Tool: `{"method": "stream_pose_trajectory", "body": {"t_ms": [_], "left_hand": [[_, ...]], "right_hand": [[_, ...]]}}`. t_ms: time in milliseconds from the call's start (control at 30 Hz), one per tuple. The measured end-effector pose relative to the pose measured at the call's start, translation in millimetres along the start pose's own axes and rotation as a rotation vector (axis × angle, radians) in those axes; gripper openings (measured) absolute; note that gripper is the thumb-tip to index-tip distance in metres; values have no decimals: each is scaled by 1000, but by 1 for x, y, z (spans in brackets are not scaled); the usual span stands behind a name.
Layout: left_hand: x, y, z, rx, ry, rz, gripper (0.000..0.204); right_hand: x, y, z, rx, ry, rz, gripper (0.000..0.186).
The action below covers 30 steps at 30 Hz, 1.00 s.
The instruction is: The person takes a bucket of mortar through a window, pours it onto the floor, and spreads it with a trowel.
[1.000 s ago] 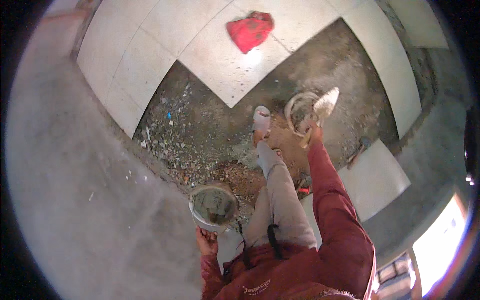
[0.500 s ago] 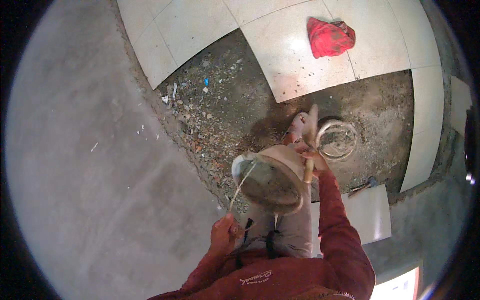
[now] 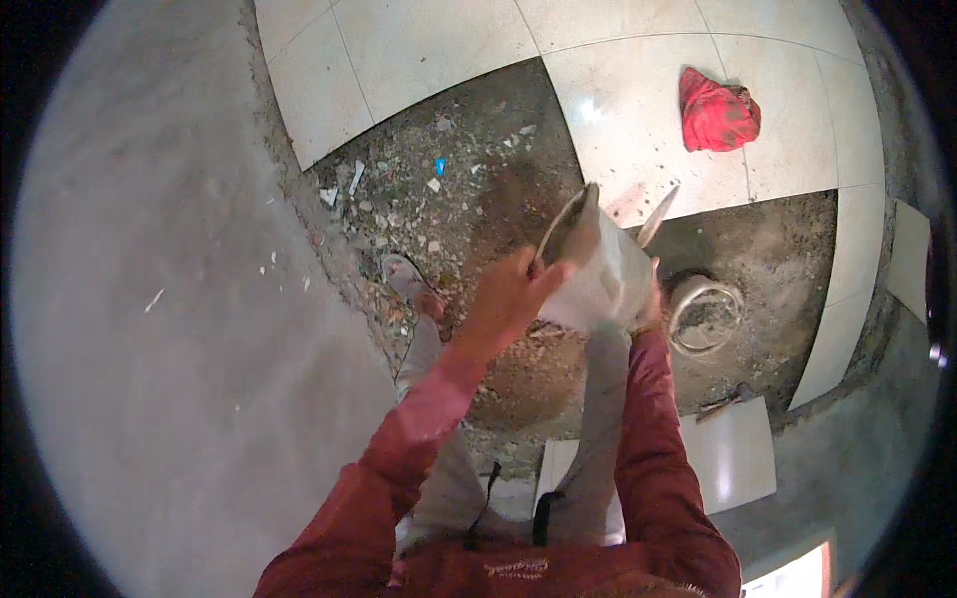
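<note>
A pale, mortar-smeared bucket [image 3: 603,274] hangs tilted over the dirt patch, its mouth turned away from me toward the far left. My left hand [image 3: 508,299] is closed on the bucket's near left side, by the rim, with the thumb lying along the wall. Against the base at the right is my right hand [image 3: 650,304], partly hidden behind the bucket. A trowel [image 3: 658,216] sticks out beyond that hand, blade up; its handle is out of sight. Brown soil [image 3: 533,204] beneath the bucket's mouth looks blurred.
A second bucket [image 3: 706,319] stands on the dirt to the right. A red cloth [image 3: 718,112] lies on the pale floor tiles [image 3: 628,110]. A hammer [image 3: 726,402] rests by a loose tile [image 3: 728,453]. Rubble [image 3: 399,214] covers the left of the patch, beside grey concrete [image 3: 189,329].
My left hand has gone from the bucket's handle to its side. The bucket has swung forward and tipped, its mouth now facing away. My left foot now shows on the rubble.
</note>
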<state>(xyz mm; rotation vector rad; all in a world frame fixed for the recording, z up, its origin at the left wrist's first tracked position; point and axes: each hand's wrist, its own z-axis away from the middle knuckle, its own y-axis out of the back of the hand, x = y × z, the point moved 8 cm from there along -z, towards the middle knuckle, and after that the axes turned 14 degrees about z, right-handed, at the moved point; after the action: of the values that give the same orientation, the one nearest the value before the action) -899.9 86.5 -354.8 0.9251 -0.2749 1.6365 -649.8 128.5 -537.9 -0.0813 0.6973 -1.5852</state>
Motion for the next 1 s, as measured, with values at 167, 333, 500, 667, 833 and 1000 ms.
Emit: {"method": "stream_pose_trajectory", "body": {"t_ms": [167, 333, 500, 667, 833, 1000], "left_hand": [[-150, 59, -174, 191, -43, 257, 46], [-257, 86, -253, 219, -24, 626, 40], [-302, 102, -251, 257, 49, 1411, 39], [-380, 158, -215, 302, -77, 1752, 21], [-535, 219, -175, 540, 255, 1469, 42], [-507, 240, -69, 542, 376, 1440, 44]], "right_hand": [[35, -39, -118, 111, 109, 187, 64], [38, -80, -205, 128, 190, 330, 65], [-34, -218, -179, 173, 572, 610, 55], [15, -339, -186, 91, 821, 1035, 42], [180, -337, -299, -17, 559, 1233, 35], [190, -302, -232, -88, 327, 1191, 39]]}}
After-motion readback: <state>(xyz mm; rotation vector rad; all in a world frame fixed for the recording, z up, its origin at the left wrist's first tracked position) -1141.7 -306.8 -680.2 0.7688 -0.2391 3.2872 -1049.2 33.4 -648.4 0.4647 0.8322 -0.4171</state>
